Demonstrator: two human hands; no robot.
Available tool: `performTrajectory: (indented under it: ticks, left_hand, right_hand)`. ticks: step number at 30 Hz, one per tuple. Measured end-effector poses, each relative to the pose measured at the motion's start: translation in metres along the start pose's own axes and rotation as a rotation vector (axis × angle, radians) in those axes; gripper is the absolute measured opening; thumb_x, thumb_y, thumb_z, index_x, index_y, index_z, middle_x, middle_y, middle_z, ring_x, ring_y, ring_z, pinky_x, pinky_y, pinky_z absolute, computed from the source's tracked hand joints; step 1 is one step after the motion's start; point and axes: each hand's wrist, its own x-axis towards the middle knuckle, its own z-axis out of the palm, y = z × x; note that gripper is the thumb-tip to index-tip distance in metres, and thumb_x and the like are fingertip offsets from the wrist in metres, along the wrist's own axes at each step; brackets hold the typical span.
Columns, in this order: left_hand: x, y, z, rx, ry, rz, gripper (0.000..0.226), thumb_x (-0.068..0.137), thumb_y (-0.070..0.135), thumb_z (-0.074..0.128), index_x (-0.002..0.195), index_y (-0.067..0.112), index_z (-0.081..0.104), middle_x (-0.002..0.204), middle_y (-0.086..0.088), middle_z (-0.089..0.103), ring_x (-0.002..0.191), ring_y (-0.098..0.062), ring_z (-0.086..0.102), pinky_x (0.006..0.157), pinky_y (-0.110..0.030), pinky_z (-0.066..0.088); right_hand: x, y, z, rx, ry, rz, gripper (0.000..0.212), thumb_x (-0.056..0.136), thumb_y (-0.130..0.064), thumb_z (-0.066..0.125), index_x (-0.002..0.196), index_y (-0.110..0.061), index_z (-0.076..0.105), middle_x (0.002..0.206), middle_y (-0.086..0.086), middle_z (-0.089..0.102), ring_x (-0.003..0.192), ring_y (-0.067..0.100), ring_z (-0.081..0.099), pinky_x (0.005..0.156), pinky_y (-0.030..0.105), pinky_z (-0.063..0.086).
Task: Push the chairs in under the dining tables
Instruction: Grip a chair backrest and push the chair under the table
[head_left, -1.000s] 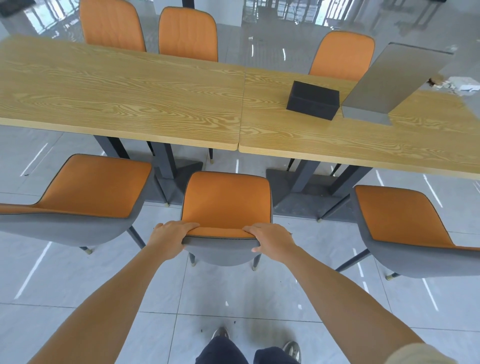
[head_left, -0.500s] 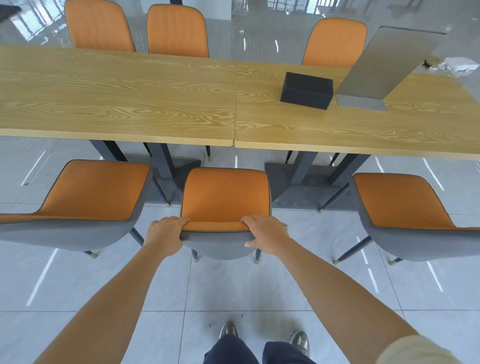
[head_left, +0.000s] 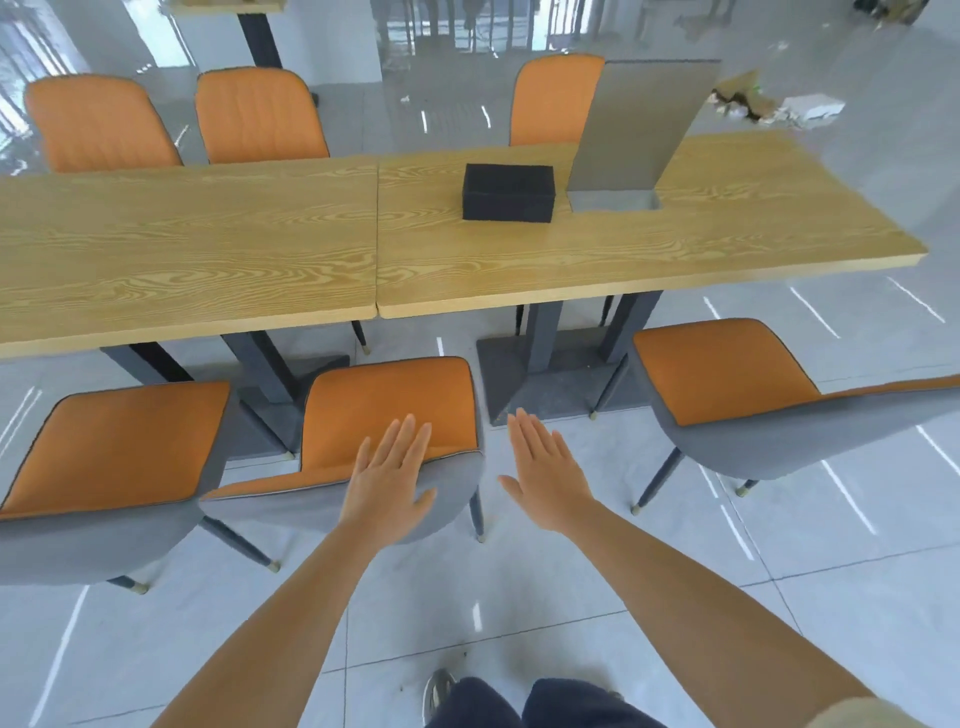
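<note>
Two wooden dining tables stand end to end. On the near side are three orange chairs with grey backs: the middle chair, the left chair and the right chair. All three seats sit outside the table edge. My left hand is flat and open over the middle chair's backrest, fingers spread. My right hand is open too, hovering above the floor just right of that chair, touching nothing.
A black box and a tilted grey panel rest on the right table. Three orange chairs stand on the far side. Dark table pedestals sit on the glossy tiled floor. My shoes show at the bottom.
Both hands have let go of the middle chair's backrest and opened flat. The view has shifted right, so the chairs and tables sit further left in frame.
</note>
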Motion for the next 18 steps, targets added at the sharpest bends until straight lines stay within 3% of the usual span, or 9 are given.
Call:
performTrajectory:
  ticks: [18]
  left_hand:
    - [0.148, 0.382, 0.009, 0.137, 0.043, 0.452, 0.068, 0.1, 0.039, 0.03, 0.149, 0.012, -0.01, 0.16, -0.006, -0.01, 0.149, -0.023, -0.006, 0.12, -0.046, 0.001]
  right_hand:
    - [-0.146, 0.342, -0.092, 0.018, 0.168, 0.438, 0.077, 0.1, -0.044, 0.031, 0.146, -0.006, -0.018, 0.158, 0.009, -0.02, 0.147, 0.025, -0.015, 0.121, 0.04, -0.002]
